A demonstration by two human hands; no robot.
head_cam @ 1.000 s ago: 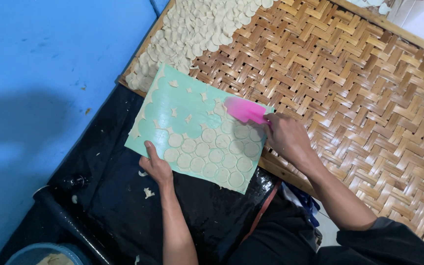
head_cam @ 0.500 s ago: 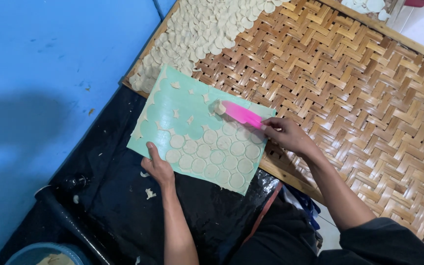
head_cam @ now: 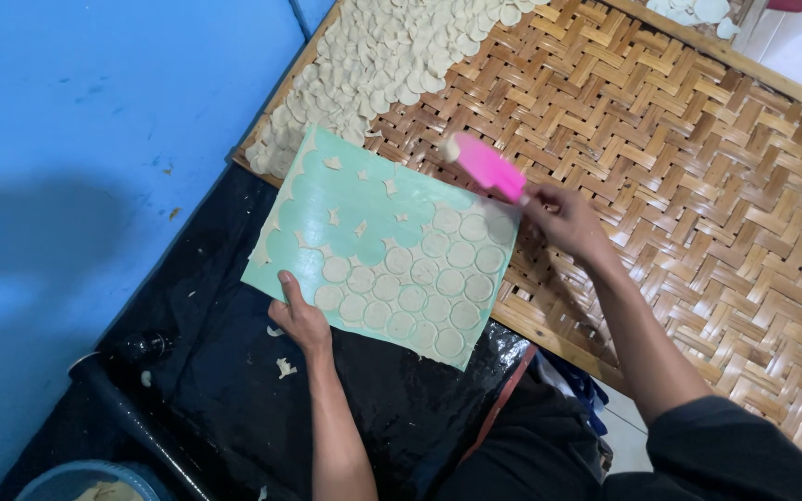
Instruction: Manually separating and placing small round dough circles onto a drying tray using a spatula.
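Looking down from the head view, a mint-green board [head_cam: 364,209] is seen lying tilted across the near left edge of a woven bamboo tray [head_cam: 698,186], its far corner over the tray and its near part over a black sheet [head_cam: 234,362]. The near half of the board is covered with rows of pale dough discs [head_cam: 420,288]; the far half is mostly bare, with only small dough scraps [head_cam: 361,199] scattered on it.

The board's near left edge is gripped by the left hand [head_cam: 301,320], the thumb laid on top of the board and the fingers curled beneath. A pink scraper [head_cam: 487,167] is held by the right hand [head_cam: 563,218], whose fingers are closed around its handle end; the blade is pointed toward the far left and is held over the board's far right edge, near the outermost discs. Whether the blade touches the board cannot be told.

A heap of loose discs [head_cam: 392,65] is spread over the far left corner of the tray, just beyond the board. The rest of the tray is bare weave. A few scraps are seen on the black sheet beside the left wrist. A blue wall [head_cam: 95,139] is seen at the left, and the rim of a blue bucket [head_cam: 95,478] at the bottom left corner.
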